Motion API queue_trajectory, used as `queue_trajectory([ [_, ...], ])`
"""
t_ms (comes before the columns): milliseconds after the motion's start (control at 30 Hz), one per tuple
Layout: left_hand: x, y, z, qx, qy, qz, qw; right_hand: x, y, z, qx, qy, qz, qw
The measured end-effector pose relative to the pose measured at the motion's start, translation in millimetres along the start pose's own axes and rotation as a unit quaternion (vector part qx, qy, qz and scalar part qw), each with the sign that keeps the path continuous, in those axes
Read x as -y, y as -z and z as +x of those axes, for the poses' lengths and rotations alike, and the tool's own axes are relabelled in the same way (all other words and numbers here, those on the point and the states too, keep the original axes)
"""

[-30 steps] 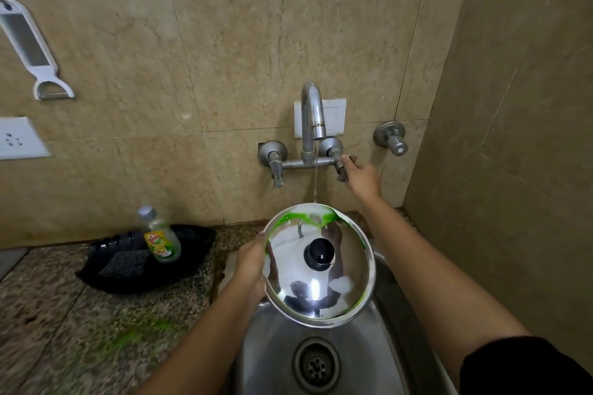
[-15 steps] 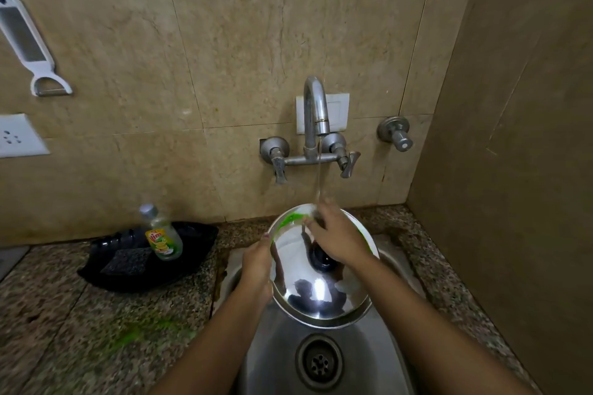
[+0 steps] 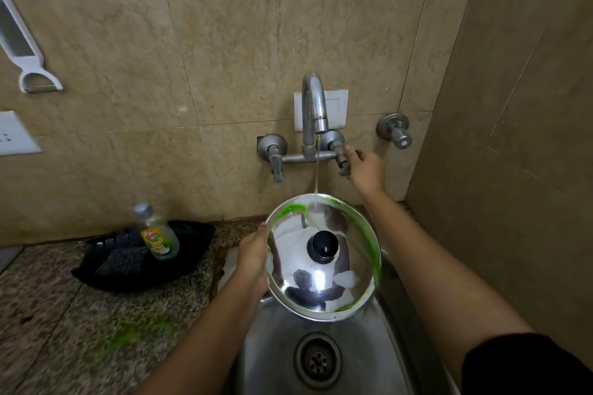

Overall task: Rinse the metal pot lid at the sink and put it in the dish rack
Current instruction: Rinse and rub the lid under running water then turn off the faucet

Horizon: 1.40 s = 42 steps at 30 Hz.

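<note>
A shiny metal pot lid with a black knob and green soap smeared along its top and right rim is held tilted over the steel sink. My left hand grips the lid's left edge. A thin stream of water falls from the tap spout onto the lid's far edge. My right hand is up at the wall, closed around the right tap handle. No dish rack is in view.
A dish soap bottle and a dark scrub pad lie in a black tray on the granite counter, which has green smears. A second valve juts from the wall. The side wall stands close at right.
My right hand has left the lid's top, where it was half a second ago, and gone back up to the right tap handle. The lid stays in my left hand under the stream.
</note>
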State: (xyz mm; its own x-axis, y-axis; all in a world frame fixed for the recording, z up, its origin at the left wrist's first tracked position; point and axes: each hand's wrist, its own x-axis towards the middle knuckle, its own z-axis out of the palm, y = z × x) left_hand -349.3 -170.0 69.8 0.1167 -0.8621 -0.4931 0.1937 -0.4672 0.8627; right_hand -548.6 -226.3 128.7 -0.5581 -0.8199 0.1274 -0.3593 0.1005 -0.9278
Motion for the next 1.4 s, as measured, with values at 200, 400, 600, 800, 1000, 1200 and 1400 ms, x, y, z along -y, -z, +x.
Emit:
queue_trajectory([
  [200,5.6,-0.4,9.2,0.001,0.006,-0.017,1.000,-4.8,0.1,-29.7,0.073,-0.035,-0.045,0.996],
  [400,6.1,-4.0,6.8,0.003,0.008,-0.009,1.000,-17.6,-25.6,-94.0,0.269,0.116,-0.394,0.871],
  [600,7.0,-0.8,5.1,0.013,-0.015,-0.009,1.000,-23.1,-25.0,-97.6,0.282,0.155,-0.431,0.843],
  [800,7.4,-4.2,-2.5,0.022,-0.021,-0.010,0.999,-17.6,-37.7,-124.7,0.303,0.190,-0.453,0.816],
  [1000,6.4,-3.1,-4.9,0.042,0.019,-0.050,0.998,-16.1,-41.3,-110.5,0.210,0.122,-0.514,0.823],
  [1200,-2.3,3.2,6.9,0.080,0.062,-0.090,0.991,-60.4,-30.3,-167.9,0.259,0.419,-0.430,0.757],
  [1400,11.7,24.1,46.6,0.018,0.036,-0.033,0.999,-105.0,40.8,-122.3,0.262,0.401,-0.375,0.794],
])
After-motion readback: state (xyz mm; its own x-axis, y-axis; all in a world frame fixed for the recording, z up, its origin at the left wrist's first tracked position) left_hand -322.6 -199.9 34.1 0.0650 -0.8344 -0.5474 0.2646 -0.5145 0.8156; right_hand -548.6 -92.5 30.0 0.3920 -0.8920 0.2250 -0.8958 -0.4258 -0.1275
